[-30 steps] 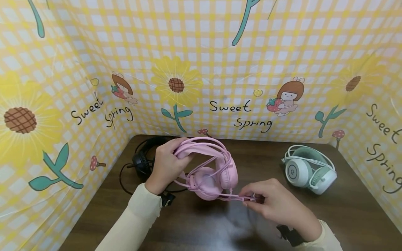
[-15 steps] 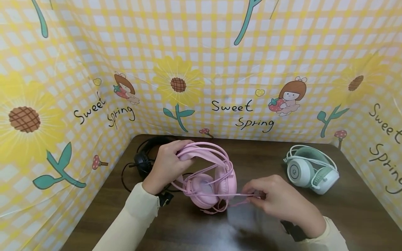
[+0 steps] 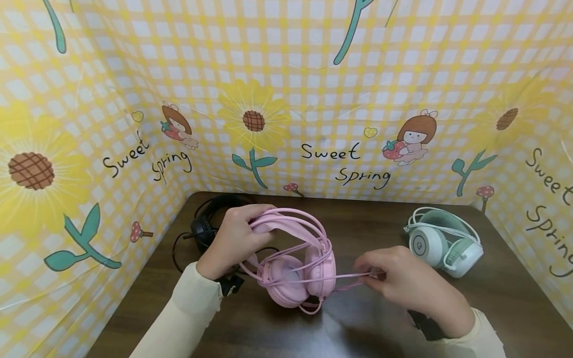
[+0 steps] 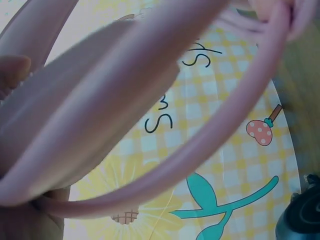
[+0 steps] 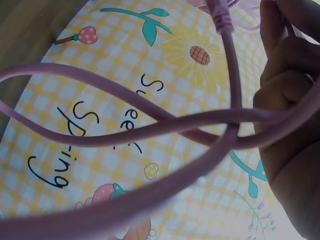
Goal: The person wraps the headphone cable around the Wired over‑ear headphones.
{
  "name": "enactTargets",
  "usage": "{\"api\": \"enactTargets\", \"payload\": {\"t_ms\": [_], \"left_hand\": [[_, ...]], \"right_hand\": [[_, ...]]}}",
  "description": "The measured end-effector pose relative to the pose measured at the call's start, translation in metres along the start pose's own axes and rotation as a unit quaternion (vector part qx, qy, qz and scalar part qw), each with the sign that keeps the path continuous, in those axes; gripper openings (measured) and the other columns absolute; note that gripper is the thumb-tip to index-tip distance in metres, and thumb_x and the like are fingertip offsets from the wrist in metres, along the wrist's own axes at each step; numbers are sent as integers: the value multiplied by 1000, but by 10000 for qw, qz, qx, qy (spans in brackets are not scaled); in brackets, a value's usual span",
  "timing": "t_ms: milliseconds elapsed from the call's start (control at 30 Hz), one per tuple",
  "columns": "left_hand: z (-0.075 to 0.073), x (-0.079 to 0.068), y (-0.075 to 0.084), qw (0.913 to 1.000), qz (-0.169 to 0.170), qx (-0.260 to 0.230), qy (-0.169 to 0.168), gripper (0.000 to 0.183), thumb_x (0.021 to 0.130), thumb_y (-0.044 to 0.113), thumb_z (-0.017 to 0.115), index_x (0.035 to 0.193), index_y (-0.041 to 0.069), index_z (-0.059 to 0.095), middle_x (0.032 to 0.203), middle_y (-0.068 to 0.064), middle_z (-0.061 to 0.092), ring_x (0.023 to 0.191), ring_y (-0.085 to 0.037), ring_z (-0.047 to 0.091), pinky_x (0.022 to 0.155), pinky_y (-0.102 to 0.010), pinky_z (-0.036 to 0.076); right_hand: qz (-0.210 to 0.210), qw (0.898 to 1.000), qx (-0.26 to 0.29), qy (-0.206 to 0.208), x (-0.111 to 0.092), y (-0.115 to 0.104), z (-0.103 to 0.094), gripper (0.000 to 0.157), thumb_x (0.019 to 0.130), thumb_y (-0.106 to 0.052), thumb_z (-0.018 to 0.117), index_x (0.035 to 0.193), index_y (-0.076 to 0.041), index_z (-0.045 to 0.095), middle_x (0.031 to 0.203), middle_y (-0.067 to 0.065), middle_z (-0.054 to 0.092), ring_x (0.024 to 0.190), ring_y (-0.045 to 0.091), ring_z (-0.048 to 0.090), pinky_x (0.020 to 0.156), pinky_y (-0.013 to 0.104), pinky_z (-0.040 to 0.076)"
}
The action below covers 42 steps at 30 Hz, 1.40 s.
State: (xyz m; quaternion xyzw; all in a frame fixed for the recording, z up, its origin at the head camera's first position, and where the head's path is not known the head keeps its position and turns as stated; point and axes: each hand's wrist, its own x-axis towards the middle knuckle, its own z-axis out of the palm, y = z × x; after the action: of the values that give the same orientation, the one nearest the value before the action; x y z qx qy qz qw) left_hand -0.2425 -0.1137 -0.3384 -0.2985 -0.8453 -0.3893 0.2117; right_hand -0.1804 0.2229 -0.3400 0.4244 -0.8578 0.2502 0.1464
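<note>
My left hand (image 3: 238, 238) grips the headband of the pink headphones (image 3: 321, 271), whose two ear cups hang below over the table. Pink cable is wound around the band and cups. To the right, my right hand (image 3: 403, 281) pinches a stretch of the pink cable (image 3: 351, 275), drawn out sideways from the cups. In the left wrist view the padded band (image 4: 100, 105) and a curved headband tube (image 4: 200, 150) cross close to the camera. Loops of cable (image 5: 125, 137) cross beside my right hand (image 5: 295, 115) in the right wrist view.
Black headphones (image 3: 203, 231) with a cable lie at the back left of the brown table (image 3: 358, 223), partly behind my left hand. White and green headphones (image 3: 429, 243) rest at the back right. A yellow checked cloth (image 3: 286, 89) hangs around the table's back and sides.
My right hand has moved slightly right and up, stretching the pink cable further from the cups. The pink headphones in my left hand have dropped a little. The other headphones stay put.
</note>
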Motion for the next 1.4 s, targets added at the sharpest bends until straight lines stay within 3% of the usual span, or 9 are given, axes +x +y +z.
{"api": "enactTargets", "payload": {"t_ms": [233, 500, 700, 1000, 1233, 1367, 1400], "left_hand": [[-3, -2, 1, 9984, -314, -94, -470, 39, 71, 8, 72, 109, 17, 73, 85, 9, 63, 58, -8, 46, 49, -26, 40], [-3, -7, -2, 9935, -681, -415, -808, 40, 72, 7, 70, 107, 27, 73, 71, 10, 58, 54, -6, 42, 46, -25, 38], [-4, -12, -4, 9888, -860, -660, -1025, 41, 73, 6, 70, 107, 28, 72, 75, 11, 62, 58, -7, 46, 50, -25, 42], [3, -17, -9, 9710, -1153, -1221, -1705, 40, 79, 9, 72, 115, 25, 71, 86, 5, 69, 61, -11, 49, 55, -26, 43], [5, -18, -14, 9690, -797, -1670, -1636, 39, 84, 4, 68, 122, 14, 68, 103, 7, 69, 76, -15, 58, 68, -28, 49], [3, -18, -16, 9594, -559, -2223, -1646, 35, 89, 10, 69, 124, 11, 67, 112, 3, 69, 93, -18, 64, 82, -32, 52], [3, -18, -16, 9565, -518, -2347, -1651, 34, 90, 11, 68, 124, 12, 67, 112, 2, 69, 91, -18, 63, 80, -31, 52]], "right_hand": [[-143, 9995, -243, 145, -1, 5, -1, 30, 70, -1, 82, 89, -20, 68, 83, -14, 67, 70, -2, 59, 59, 19, 51], [-354, 9993, -97, 97, -3, 9, -3, 30, 72, -1, 81, 91, -20, 69, 85, -15, 65, 72, -2, 59, 62, 17, 49], [-472, 9989, -7, 54, -4, 11, -5, 29, 73, -1, 81, 92, -20, 70, 86, -15, 64, 74, -1, 60, 64, 16, 48], [-840, 9954, 235, 396, -1, 13, -4, 32, 72, 2, 81, 94, -17, 70, 89, -13, 63, 74, 0, 59, 62, 14, 46], [-822, 9949, 329, 490, -1, 18, -3, 34, 70, 4, 81, 95, -16, 70, 90, -11, 64, 74, 1, 59, 61, 12, 45], [-763, 9951, 365, 505, -1, 22, -1, 34, 71, 4, 81, 95, -16, 70, 90, -10, 64, 73, 1, 59, 62, 12, 46], [-733, 9955, 340, 496, -1, 23, -1, 33, 71, 3, 81, 95, -16, 70, 90, -11, 63, 74, 1, 59, 63, 13, 46]]}}
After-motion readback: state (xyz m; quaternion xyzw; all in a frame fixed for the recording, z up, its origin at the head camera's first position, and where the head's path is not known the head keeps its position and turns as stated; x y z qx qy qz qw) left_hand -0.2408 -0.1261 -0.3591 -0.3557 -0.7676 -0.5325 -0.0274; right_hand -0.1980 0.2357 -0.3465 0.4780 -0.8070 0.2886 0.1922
